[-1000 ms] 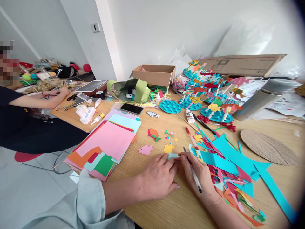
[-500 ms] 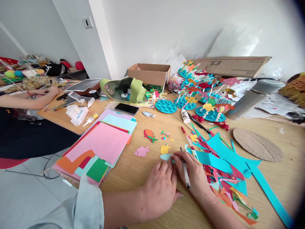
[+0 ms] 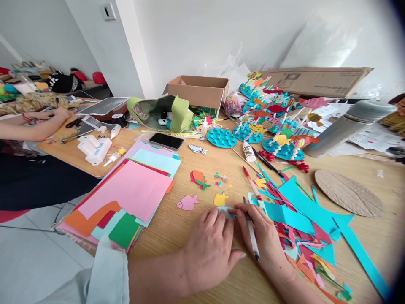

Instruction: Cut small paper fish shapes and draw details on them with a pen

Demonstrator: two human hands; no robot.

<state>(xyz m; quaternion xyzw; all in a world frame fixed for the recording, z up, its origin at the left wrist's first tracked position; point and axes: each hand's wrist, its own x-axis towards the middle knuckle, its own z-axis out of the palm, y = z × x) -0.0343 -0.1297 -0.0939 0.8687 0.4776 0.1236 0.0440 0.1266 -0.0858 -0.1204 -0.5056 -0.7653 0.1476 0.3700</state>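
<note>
My left hand [image 3: 210,249] lies flat on the wooden table [image 3: 196,228], its fingertips pressing a small light-blue paper cutout [image 3: 225,211]. My right hand [image 3: 261,236] grips a white pen [image 3: 251,232] and its fingertips also touch the same cutout. Just beyond lie a yellow paper fish [image 3: 220,198], a pink paper fish [image 3: 187,203] and an orange paper fish [image 3: 198,178].
A stack of coloured paper sheets [image 3: 126,194] lies left; teal and red paper scraps [image 3: 303,219] pile up right. Behind are a phone [image 3: 166,141], glue bottle [image 3: 248,151], cardboard box [image 3: 198,89], metal flask [image 3: 348,126], cardboard oval [image 3: 348,192]. Another person's hand [image 3: 60,113] works far left.
My hands stay on the light-blue cutout with only small finger shifts; the camera view has drifted slightly. The other person's hand stays at the far table.
</note>
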